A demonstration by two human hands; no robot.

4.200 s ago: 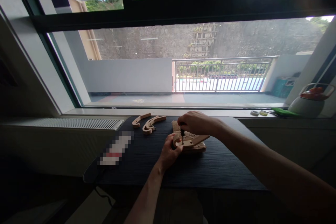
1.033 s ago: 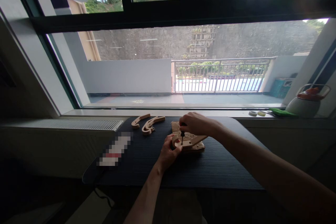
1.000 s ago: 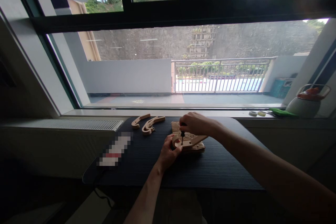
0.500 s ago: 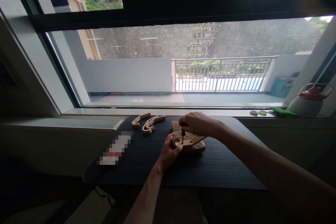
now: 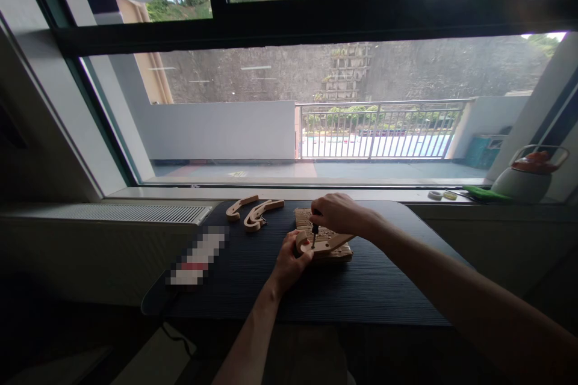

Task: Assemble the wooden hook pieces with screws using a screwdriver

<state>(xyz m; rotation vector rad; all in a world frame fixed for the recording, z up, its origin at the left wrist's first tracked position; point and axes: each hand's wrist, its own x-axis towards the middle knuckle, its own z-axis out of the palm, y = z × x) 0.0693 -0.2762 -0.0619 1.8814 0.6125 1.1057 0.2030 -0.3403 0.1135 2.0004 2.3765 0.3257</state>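
Note:
My right hand (image 5: 339,215) is closed around the handle of a small dark screwdriver (image 5: 313,234), whose tip stands upright on a curved wooden piece (image 5: 326,244). That piece lies on top of a flat wooden board (image 5: 336,251) on a dark mat (image 5: 352,289). The rounded left end of the wooden piece is gripped by my left hand (image 5: 289,261), which steadies it.
Two more curved wooden pieces (image 5: 241,206) (image 5: 262,213) lie at the mat's far left. A blurred flat object (image 5: 198,255) lies on the mat's left edge. A kettle (image 5: 526,179), tape rolls (image 5: 437,195) and a green cloth (image 5: 485,194) sit on the window ledge at right.
Both hands stay on the wooden piece and screwdriver. Only slight shifts of the view and of my right hand show.

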